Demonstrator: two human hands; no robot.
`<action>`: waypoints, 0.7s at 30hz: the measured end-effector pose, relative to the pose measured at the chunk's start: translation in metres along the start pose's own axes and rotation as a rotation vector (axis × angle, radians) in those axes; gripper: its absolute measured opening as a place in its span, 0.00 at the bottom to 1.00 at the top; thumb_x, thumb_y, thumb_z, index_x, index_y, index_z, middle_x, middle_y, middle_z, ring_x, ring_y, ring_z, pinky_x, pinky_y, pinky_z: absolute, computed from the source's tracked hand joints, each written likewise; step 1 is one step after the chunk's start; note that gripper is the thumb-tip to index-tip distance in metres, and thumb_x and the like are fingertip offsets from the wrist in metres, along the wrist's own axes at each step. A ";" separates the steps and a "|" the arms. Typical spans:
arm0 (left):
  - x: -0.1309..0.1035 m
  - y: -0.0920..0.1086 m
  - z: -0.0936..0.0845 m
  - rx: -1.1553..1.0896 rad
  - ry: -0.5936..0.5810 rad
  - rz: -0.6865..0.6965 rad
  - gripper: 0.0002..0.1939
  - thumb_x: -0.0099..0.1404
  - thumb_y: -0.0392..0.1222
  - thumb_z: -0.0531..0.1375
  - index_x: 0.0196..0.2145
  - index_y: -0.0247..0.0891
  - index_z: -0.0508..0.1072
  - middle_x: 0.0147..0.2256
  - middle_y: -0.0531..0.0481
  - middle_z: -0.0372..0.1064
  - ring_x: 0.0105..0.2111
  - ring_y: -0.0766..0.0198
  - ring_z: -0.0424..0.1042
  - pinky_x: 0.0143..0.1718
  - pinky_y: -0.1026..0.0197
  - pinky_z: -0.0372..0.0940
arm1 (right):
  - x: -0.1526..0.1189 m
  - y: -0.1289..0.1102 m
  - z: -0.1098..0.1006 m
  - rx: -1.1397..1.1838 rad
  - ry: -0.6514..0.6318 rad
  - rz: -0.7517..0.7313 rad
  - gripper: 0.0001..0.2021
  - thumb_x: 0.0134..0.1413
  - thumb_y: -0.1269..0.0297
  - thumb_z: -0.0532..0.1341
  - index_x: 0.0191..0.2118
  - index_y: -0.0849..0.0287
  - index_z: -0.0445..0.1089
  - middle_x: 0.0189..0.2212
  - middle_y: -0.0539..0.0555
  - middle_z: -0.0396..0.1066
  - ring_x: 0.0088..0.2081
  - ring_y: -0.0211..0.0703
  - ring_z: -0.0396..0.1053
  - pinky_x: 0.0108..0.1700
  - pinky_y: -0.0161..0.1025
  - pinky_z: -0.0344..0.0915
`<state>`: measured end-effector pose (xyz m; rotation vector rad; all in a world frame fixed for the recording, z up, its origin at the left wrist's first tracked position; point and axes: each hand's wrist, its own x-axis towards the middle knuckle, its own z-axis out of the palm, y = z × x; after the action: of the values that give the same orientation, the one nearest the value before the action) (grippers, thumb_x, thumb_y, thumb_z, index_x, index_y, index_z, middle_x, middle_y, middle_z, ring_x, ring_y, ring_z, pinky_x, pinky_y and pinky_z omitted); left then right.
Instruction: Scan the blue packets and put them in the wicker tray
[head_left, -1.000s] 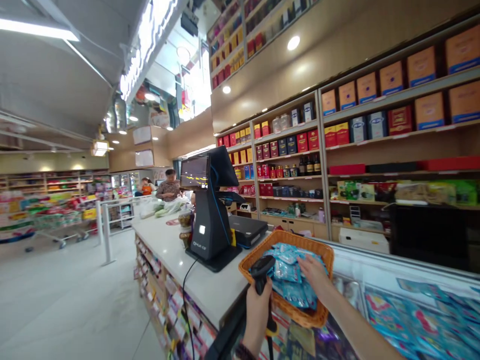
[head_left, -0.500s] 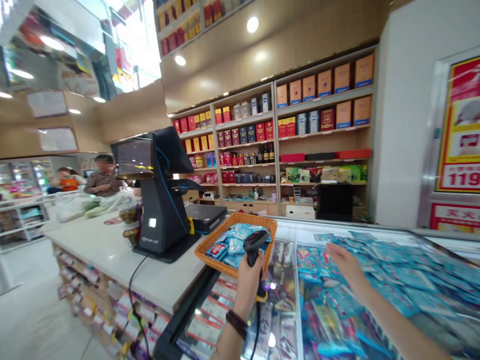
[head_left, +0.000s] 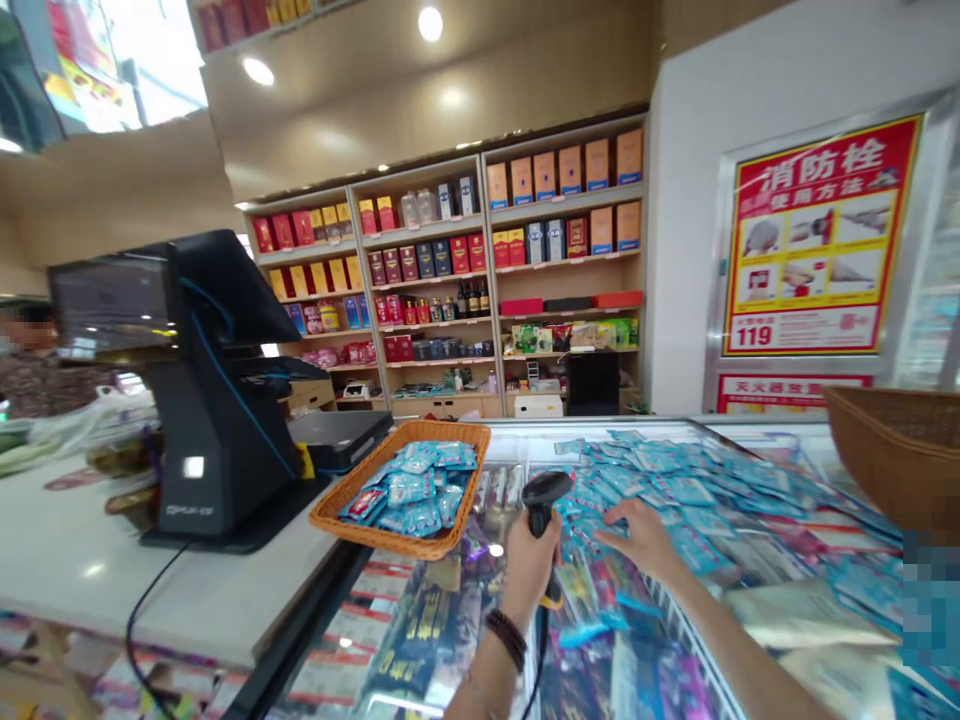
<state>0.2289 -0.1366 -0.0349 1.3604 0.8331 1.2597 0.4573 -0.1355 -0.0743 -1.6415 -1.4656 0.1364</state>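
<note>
My left hand (head_left: 531, 565), with a dark beaded bracelet at the wrist, is closed around the handle of a black barcode scanner (head_left: 547, 489). The scanner's cable runs down past the wrist. Over the glass-topped freezer, my right hand (head_left: 643, 538) has its thumb and fingers curved and apart, close to small blue packets (head_left: 694, 490) spread in a wide layer. Whether the fingertips touch a packet I cannot tell. To the left, an orange-brown wicker basket (head_left: 474, 470) holds a pile of similar blue packets (head_left: 412, 487).
A black point-of-sale terminal (head_left: 217, 420) stands on the white counter (head_left: 247, 600), with a dark flat box (head_left: 337, 440) behind it. A larger brown basket (head_left: 892, 450) juts in from the right. Behind are shelves (head_left: 420, 290) of boxed goods. A person (head_left: 37, 370) is at far left.
The view has turned right, bringing in the wall poster and larger basket. My right hand has moved nearer the scanner, its fingers more curved. My left hand still holds the scanner.
</note>
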 end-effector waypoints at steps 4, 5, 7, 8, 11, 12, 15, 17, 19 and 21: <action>-0.002 -0.011 0.006 -0.010 -0.028 -0.035 0.30 0.54 0.71 0.67 0.28 0.40 0.69 0.16 0.59 0.59 0.13 0.70 0.58 0.19 0.64 0.59 | -0.003 -0.002 0.009 -0.040 0.117 0.023 0.19 0.35 0.42 0.75 0.28 0.50 0.76 0.35 0.56 0.79 0.48 0.67 0.75 0.57 0.59 0.66; -0.003 -0.013 0.006 -0.020 -0.027 -0.044 0.30 0.53 0.72 0.68 0.28 0.40 0.69 0.16 0.59 0.59 0.13 0.70 0.58 0.19 0.64 0.59 | -0.007 -0.003 0.012 -0.059 0.150 0.031 0.22 0.35 0.38 0.75 0.30 0.50 0.77 0.36 0.57 0.79 0.49 0.68 0.74 0.57 0.60 0.66; -0.004 -0.015 0.005 -0.042 -0.019 -0.056 0.31 0.52 0.72 0.69 0.29 0.39 0.69 0.16 0.59 0.59 0.13 0.70 0.58 0.19 0.64 0.59 | -0.014 -0.008 0.017 -0.135 0.193 0.047 0.27 0.34 0.34 0.74 0.34 0.50 0.79 0.38 0.60 0.80 0.50 0.70 0.73 0.57 0.60 0.66; -0.004 -0.015 0.004 -0.052 -0.014 -0.057 0.31 0.52 0.72 0.69 0.29 0.39 0.69 0.16 0.59 0.59 0.13 0.70 0.58 0.19 0.64 0.59 | -0.018 -0.010 0.020 -0.194 0.200 0.056 0.29 0.35 0.32 0.74 0.36 0.50 0.79 0.40 0.61 0.80 0.51 0.70 0.73 0.57 0.60 0.66; -0.006 -0.015 0.002 -0.073 -0.011 -0.060 0.31 0.52 0.72 0.70 0.29 0.39 0.70 0.16 0.59 0.59 0.13 0.70 0.58 0.18 0.64 0.59 | -0.024 -0.016 0.029 -0.383 0.178 0.088 0.32 0.41 0.33 0.72 0.46 0.52 0.80 0.46 0.65 0.79 0.53 0.73 0.72 0.55 0.60 0.67; -0.007 -0.014 0.002 -0.077 -0.011 -0.063 0.31 0.51 0.72 0.70 0.29 0.39 0.69 0.16 0.59 0.60 0.13 0.70 0.58 0.18 0.64 0.58 | -0.024 -0.017 0.031 -0.419 0.171 0.098 0.32 0.43 0.35 0.72 0.48 0.53 0.79 0.47 0.67 0.78 0.54 0.74 0.72 0.55 0.60 0.67; -0.008 -0.013 0.001 -0.086 0.011 -0.076 0.33 0.49 0.73 0.71 0.28 0.39 0.69 0.15 0.59 0.60 0.13 0.71 0.58 0.17 0.64 0.57 | -0.017 -0.012 0.036 -0.426 0.136 0.110 0.34 0.44 0.41 0.73 0.53 0.58 0.78 0.50 0.70 0.78 0.57 0.76 0.71 0.57 0.61 0.67; -0.007 -0.014 0.000 -0.091 0.037 -0.083 0.34 0.48 0.74 0.71 0.28 0.40 0.69 0.15 0.59 0.60 0.12 0.70 0.58 0.17 0.64 0.57 | -0.011 -0.004 0.034 -0.370 0.096 0.099 0.34 0.41 0.47 0.74 0.54 0.59 0.77 0.51 0.69 0.78 0.59 0.76 0.71 0.59 0.61 0.66; -0.007 -0.014 -0.001 -0.098 0.052 -0.091 0.34 0.47 0.75 0.71 0.27 0.40 0.68 0.15 0.59 0.60 0.12 0.70 0.58 0.17 0.64 0.57 | -0.006 0.006 0.030 -0.285 0.055 0.094 0.32 0.36 0.53 0.75 0.52 0.56 0.79 0.51 0.66 0.80 0.61 0.75 0.71 0.62 0.61 0.64; -0.007 -0.015 -0.002 -0.110 0.056 -0.095 0.35 0.46 0.76 0.71 0.26 0.41 0.67 0.15 0.59 0.59 0.12 0.70 0.59 0.17 0.65 0.57 | -0.001 0.015 0.024 -0.182 0.030 0.100 0.32 0.27 0.60 0.77 0.48 0.52 0.80 0.48 0.61 0.81 0.61 0.75 0.71 0.62 0.61 0.64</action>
<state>0.2282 -0.1394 -0.0510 1.1900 0.8451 1.2556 0.4532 -0.1218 -0.0987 -1.8563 -1.4077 0.0352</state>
